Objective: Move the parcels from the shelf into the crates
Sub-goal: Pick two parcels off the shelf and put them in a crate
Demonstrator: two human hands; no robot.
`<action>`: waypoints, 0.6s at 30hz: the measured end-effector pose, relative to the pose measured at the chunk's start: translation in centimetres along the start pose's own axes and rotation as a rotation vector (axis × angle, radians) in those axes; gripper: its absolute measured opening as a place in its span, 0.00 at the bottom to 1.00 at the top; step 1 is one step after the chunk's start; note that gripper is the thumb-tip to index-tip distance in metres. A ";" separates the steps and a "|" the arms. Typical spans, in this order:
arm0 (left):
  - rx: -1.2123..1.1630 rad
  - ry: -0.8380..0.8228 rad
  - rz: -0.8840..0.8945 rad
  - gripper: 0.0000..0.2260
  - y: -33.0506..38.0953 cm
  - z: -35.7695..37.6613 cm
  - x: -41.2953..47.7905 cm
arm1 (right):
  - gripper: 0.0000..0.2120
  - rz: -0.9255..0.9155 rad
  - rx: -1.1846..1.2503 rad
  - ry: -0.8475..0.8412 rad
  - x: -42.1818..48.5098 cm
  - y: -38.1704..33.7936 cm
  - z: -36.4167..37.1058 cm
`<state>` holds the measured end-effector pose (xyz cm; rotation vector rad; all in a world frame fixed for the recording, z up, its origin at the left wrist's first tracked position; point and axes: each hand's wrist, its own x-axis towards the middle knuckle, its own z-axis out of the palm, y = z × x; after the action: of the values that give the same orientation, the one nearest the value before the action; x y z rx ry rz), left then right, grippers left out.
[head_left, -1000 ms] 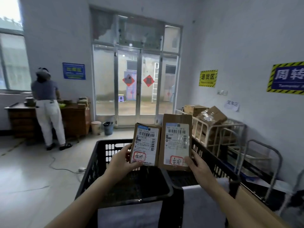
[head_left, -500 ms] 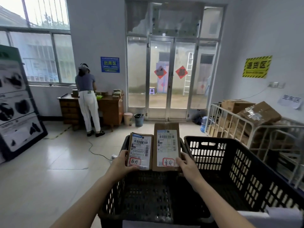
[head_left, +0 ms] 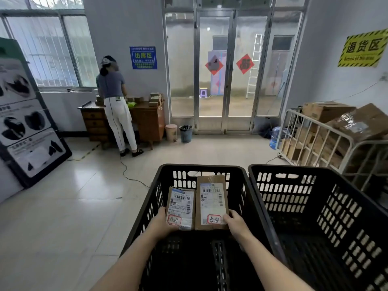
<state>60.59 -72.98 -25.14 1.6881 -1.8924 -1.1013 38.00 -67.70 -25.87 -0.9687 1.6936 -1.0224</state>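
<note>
Two labelled cardboard parcels, smaller parcel point(head_left: 180, 207) gripped by the left hand point(head_left: 162, 224) and taller parcel point(head_left: 211, 202) gripped by the right hand point(head_left: 236, 223), held side by side inside the left black crate point(head_left: 147, 208); second black crate point(head_left: 327, 206) adjoining right.

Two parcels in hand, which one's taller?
The right-hand parcel, held by the right hand: its top edge reaches higher than the left-hand parcel.

two parcels point(head_left: 181, 206), two crates point(head_left: 246, 171), two hands point(head_left: 162, 224)
</note>
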 end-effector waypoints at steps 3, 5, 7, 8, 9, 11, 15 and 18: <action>-0.034 -0.024 -0.052 0.26 -1.2 1.9 2.1 | 0.19 0.067 0.008 0.012 1.8 1.4 0.2; -0.055 -0.029 -0.096 0.27 -1.9 3.0 3.3 | 0.19 0.114 0.029 0.007 3.0 2.4 0.5; -0.044 -0.035 -0.142 0.29 -2.5 3.7 4.4 | 0.18 0.163 0.044 0.006 4.2 3.1 1.0; -0.046 -0.038 -0.156 0.29 -2.9 4.1 5.1 | 0.18 0.178 0.044 0.011 4.9 3.4 1.2; -0.053 -0.038 -0.167 0.29 -3.3 4.4 5.8 | 0.17 0.192 0.039 0.018 5.6 3.6 1.4; -0.063 -0.027 -0.181 0.27 -3.9 4.8 6.8 | 0.16 0.221 0.039 0.026 6.7 4.1 1.9; -0.047 -0.016 -0.219 0.26 -5.3 5.6 8.3 | 0.16 0.267 0.061 0.062 8.4 5.5 3.4; -0.069 0.003 -0.239 0.24 -6.1 6.7 9.1 | 0.15 0.269 0.098 0.124 9.3 6.1 3.8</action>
<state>57.88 -79.46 -35.90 1.9117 -1.6613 -1.2364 37.95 -74.88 -35.24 -0.6053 1.8009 -0.9910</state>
